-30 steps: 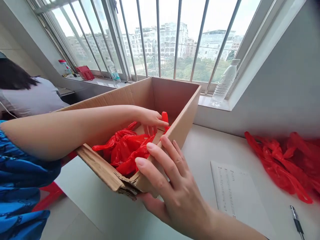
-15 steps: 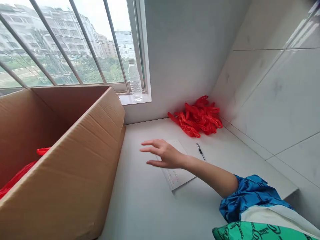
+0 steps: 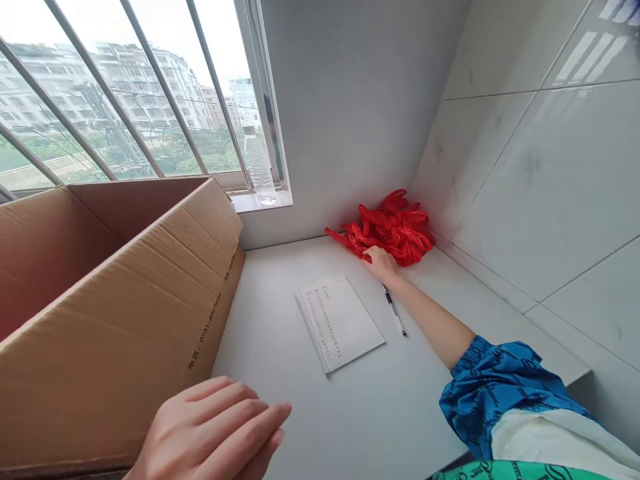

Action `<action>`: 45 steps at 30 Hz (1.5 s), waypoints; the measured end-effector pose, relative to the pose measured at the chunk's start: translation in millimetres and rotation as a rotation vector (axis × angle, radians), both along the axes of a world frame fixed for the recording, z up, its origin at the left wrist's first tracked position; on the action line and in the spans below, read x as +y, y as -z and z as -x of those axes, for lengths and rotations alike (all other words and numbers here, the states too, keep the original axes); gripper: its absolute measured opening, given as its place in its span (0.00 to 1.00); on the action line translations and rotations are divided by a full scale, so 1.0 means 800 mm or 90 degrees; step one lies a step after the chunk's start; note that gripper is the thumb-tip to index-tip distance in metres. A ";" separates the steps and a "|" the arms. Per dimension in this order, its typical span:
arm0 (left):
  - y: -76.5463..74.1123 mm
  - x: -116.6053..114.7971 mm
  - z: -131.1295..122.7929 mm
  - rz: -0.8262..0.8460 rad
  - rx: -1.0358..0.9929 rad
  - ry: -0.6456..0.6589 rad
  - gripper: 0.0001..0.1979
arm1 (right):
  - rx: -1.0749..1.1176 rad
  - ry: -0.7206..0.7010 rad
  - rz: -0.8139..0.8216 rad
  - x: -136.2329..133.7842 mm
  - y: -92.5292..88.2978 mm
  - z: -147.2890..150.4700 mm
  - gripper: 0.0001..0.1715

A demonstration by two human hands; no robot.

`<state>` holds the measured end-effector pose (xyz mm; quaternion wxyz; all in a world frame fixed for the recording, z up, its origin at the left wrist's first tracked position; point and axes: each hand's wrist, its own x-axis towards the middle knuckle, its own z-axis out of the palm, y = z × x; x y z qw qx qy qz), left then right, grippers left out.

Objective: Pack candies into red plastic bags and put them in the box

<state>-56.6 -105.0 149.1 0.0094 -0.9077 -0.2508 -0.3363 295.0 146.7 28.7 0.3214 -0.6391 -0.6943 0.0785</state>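
Observation:
My right hand (image 3: pixel 383 262) reaches far across the white counter (image 3: pixel 350 413) to a heap of red plastic bags (image 3: pixel 397 223) in the corner. Its fingers curl down into the near edge of the heap. My left hand (image 3: pixel 215 430) lies at the bottom of the view with fingers stretched out flat against the near corner of a large cardboard box (image 3: pixel 125 313). It holds nothing. The box stands open at the left, and its inside is mostly hidden from here.
A printed sheet of paper (image 3: pixel 340 320) lies on the counter between the box and my right arm, with a pen (image 3: pixel 395 311) just right of it. A clear water bottle (image 3: pixel 260 167) stands on the window sill. A barred window is at the left and a tiled wall (image 3: pixel 540 173) at the right.
My right hand moved from above the paper to the red bags in the corner. My left hand came into view against the box. The view swung slightly further right.

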 end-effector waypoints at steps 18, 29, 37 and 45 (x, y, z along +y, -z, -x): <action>0.059 0.161 -0.091 0.209 -0.050 -0.228 0.11 | -0.008 -0.338 -0.181 -0.122 -0.012 0.020 0.16; 0.111 0.167 -0.109 0.215 0.116 -0.172 0.09 | 0.032 -0.305 -0.103 -0.149 0.015 0.055 0.08; 0.076 0.184 -0.072 0.252 -0.017 -0.397 0.07 | 0.145 -0.177 -0.069 -0.137 -0.015 0.002 0.06; 0.062 0.169 -0.080 0.168 0.074 -0.299 0.15 | 0.079 -0.241 -0.077 -0.143 -0.019 0.009 0.07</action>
